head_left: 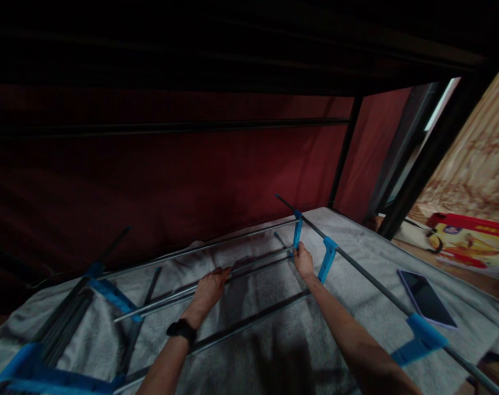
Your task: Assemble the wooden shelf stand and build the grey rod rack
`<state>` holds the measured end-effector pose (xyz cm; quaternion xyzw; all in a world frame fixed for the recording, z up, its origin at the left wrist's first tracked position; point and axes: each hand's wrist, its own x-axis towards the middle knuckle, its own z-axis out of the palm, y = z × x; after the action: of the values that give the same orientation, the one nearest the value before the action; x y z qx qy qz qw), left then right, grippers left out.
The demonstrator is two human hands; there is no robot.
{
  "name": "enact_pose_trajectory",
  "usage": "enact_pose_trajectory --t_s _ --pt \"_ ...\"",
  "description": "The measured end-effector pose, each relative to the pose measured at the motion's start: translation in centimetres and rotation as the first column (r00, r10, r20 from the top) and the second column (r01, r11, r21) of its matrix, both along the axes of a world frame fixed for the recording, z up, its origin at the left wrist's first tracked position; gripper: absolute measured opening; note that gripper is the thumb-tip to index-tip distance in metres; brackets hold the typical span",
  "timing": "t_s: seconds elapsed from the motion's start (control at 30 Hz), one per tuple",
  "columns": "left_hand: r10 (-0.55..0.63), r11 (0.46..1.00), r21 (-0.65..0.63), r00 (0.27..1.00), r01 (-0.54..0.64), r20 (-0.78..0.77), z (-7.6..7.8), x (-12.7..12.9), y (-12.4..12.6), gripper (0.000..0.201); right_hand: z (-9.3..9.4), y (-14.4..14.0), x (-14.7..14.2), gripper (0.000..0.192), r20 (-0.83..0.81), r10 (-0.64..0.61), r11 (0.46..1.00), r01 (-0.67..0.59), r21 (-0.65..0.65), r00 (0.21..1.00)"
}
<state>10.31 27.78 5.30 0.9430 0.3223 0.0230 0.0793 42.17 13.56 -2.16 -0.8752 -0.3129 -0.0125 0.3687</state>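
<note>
Grey metal rods under left hand, fingers curled over, gripping them mid-span. Right hand pinched shut on rod end at blue plastic connector. Half-built rod rack lies flat on grey fuzzy blanket; dark tablet off right, red curtain behind.

rack tubes on blanket, tablet lying right of them
</note>
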Motion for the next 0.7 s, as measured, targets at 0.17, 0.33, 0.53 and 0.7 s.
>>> enact_pose_trajectory --t_s 0.17,0.33,0.53,0.7 --pt "-0.014 1.0 -0.019 1.0 0.014 -0.016 -0.1 0.0 0.4 0.049 0.3 0.0 -0.2 0.028 -0.003 -0.014 1.0 0.014 -0.018 1.0" --pt "-0.017 0.999 -0.044 1.0 0.016 -0.004 -0.1 -0.1 0.6 0.049 0.6 0.0 -0.5 0.031 -0.01 -0.027 0.999 0.027 -0.03 1.0" --pt "-0.02 0.999 -0.047 1.0 0.019 -0.017 0.2 -0.1 0.7 0.046 1.5 -0.3 -1.0 0.029 -0.024 -0.042 0.999 0.041 -0.034 0.999" --pt "-0.029 0.999 -0.046 0.999 0.028 -0.018 0.0 -0.1 0.8 0.046 2.0 -0.4 -1.4 0.027 -0.032 -0.052 0.998 0.05 -0.035 0.998"
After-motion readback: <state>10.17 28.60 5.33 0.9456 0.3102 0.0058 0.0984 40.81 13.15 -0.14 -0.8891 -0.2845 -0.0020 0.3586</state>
